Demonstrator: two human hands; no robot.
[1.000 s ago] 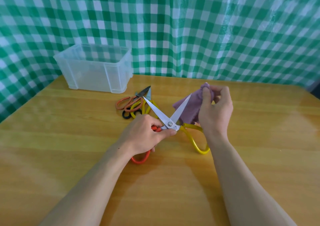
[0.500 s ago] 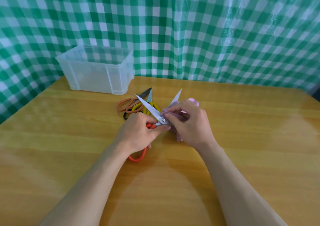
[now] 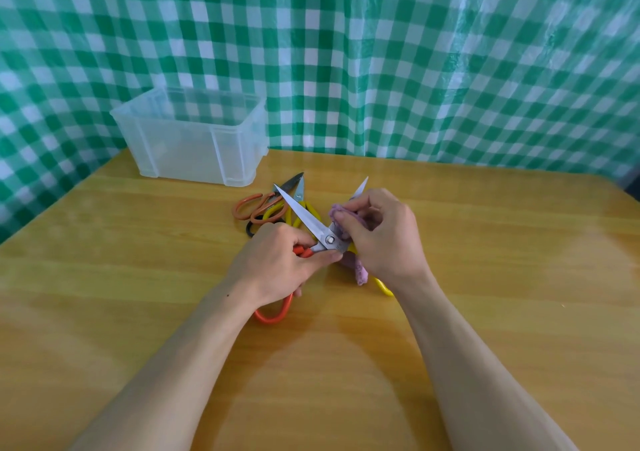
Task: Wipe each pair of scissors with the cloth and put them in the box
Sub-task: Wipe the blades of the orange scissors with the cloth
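On the wooden table (image 3: 138, 329), my L hand (image 3: 277, 263) grips the orange handle of the open scissors (image 3: 304, 220), blades in a V. My R hand (image 3: 384, 239) pinches the purple cloth (image 3: 358, 270) round the right blade near the pivot. More scissors (image 3: 263, 208) lie just behind, w/ the clear plastic box (image 3: 194, 145) far left.

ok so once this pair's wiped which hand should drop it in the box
Probably left. The left hand grips the scissors by the red handle, and the box stands far left, on that side. The right hand is occupied pinching the cloth against the blade.
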